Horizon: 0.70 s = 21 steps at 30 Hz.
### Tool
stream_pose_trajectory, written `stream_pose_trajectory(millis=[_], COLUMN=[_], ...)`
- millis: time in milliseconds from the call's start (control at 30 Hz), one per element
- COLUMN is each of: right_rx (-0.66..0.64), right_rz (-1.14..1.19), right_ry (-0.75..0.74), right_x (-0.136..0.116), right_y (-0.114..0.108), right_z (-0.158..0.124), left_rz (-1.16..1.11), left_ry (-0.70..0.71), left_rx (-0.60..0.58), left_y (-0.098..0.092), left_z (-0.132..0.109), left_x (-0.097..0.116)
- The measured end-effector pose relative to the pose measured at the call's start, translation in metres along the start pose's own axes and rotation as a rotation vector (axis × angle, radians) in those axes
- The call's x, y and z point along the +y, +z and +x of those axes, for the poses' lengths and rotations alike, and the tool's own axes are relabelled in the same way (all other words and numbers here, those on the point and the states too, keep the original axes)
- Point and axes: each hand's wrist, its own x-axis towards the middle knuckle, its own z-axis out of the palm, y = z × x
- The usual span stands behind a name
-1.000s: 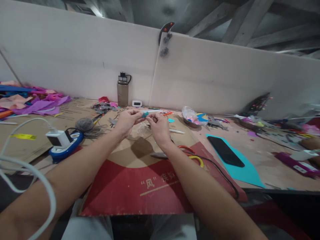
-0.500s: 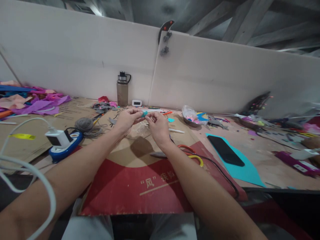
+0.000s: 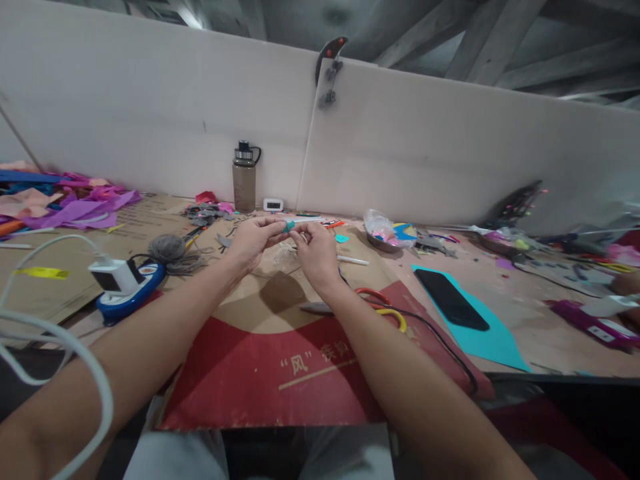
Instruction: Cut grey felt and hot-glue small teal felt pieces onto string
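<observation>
A small teal piece [image 3: 289,227], too small to tell its kind, is pinched between the fingertips of both hands above the cardboard. My left hand [image 3: 254,241] closes on it from the left, thumb against fingers. From the other side my right hand [image 3: 316,252] meets it with its fingertips pressed together. Beneath the hands lies the brown and red cardboard [image 3: 240,373], with their shadow on it. Scissors with red and yellow handles [image 3: 393,317] rest partly under my right forearm. A white stick-like pen [image 3: 353,261] lies just right of my right hand.
A grey yarn ball [image 3: 167,248] and a blue power strip [image 3: 131,293] with a white charger sit left. A bottle [image 3: 244,179] stands by the partition. On the right, a black phone [image 3: 451,299] lies on teal sheet [image 3: 500,343]. Another person's hand [image 3: 627,285] shows at the right edge.
Almost nothing differs. Both hands keep their pinch on the teal piece in the same place; the view has shifted very slightly.
</observation>
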Motion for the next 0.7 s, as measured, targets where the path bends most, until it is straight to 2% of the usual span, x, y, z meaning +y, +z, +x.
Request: stream_pose_trajectory(millis=[700], right_rx=[0.033], right_rz=[-0.053], right_ry=[-0.030], right_x=[-0.0033], right_y=[-0.0018], right_z=[0.0015], left_rz=[0.076], left_ry=[0.050], left_rx=[0.006], left_y=[0.0040], left_z=[-0.0019], left_x=[-0.0012])
